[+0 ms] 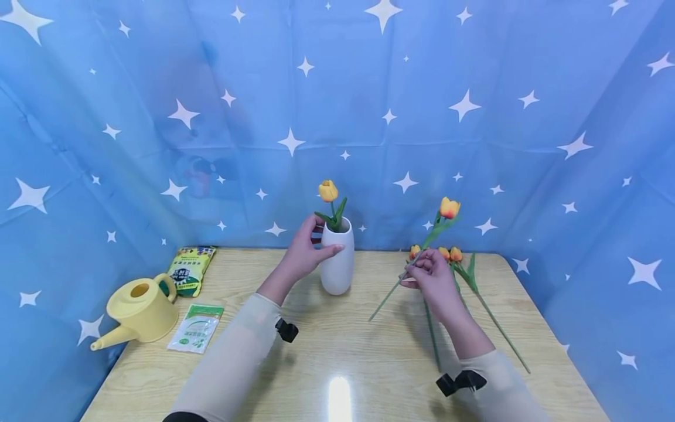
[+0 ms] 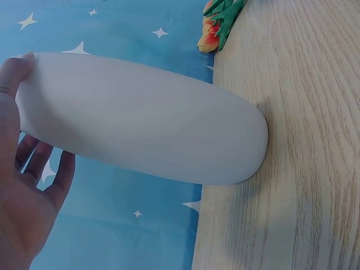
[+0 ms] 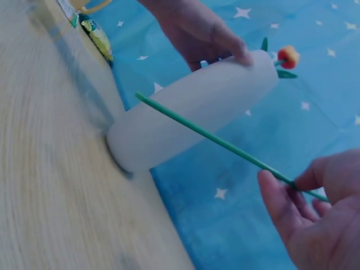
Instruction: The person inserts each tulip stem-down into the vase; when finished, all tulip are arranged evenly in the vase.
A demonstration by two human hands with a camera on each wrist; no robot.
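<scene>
A white vase stands upright on the table, with one yellow tulip in its mouth. My left hand grips the vase near the rim, thumb on the front and fingers round the far side. In the left wrist view the vase's base meets the wood. To the right, my right hand pinches the green stem of a yellow-orange tulip. This tulip slants, bloom up to the right, its stem end pointing toward the vase and overlapping it in the right wrist view.
Several orange-yellow tulips lie on the table beneath and beyond my right hand. At the left are a yellow watering can, a white-green packet and a yellow-green bag. A blue star-patterned curtain hangs behind.
</scene>
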